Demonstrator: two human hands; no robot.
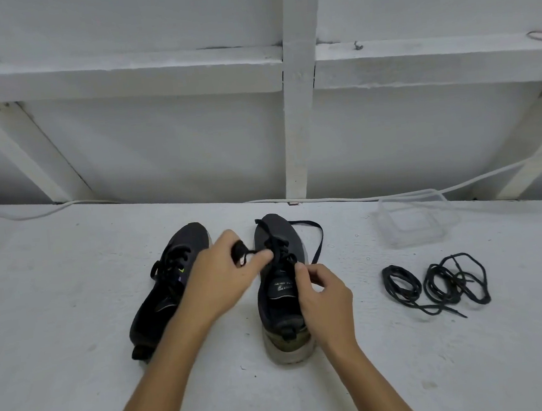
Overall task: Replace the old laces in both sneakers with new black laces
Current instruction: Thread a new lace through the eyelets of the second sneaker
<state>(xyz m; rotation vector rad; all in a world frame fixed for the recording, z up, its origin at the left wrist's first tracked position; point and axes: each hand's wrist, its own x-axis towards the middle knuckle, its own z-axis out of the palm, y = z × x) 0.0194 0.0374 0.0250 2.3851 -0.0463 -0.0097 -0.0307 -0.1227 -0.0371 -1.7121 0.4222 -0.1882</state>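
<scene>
Two black sneakers stood on the white surface (72, 290): the left sneaker (168, 291) and the right sneaker (279, 290). Two bundles of loose black laces lay to the right, one coiled bundle (402, 283) and one looser bundle (457, 278). There was one clear plastic container (416, 219), one white cable (491, 172), and two hands, left hand (218, 278) and right hand (324, 296).

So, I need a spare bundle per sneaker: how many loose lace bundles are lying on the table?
2. One coiled lace bundle lies to the right of the right sneaker; a second lace bundle lies just right of the first. None seem hidden.
</scene>
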